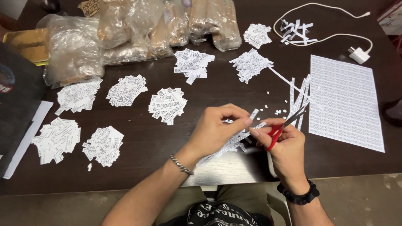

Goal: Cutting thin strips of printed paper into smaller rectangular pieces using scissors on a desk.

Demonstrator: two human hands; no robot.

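Note:
My left hand [217,127] pinches a bundle of thin printed paper strips [232,144] near the table's front edge. My right hand [287,146] grips red-handled scissors [281,127], whose blades point up and right just past the strips' end. A few tiny cut bits [276,112] lie scattered just beyond the blades. More long uncut strips [299,98] rest to the right of the scissors, beside a printed sheet [347,104].
Several piles of small cut labels [167,104] are spread over the dark table [146,142]. Clear plastic bags [138,29] sit at the back. A white charger with cable [359,54] lies at the back right. A dark object [16,96] covers the left edge.

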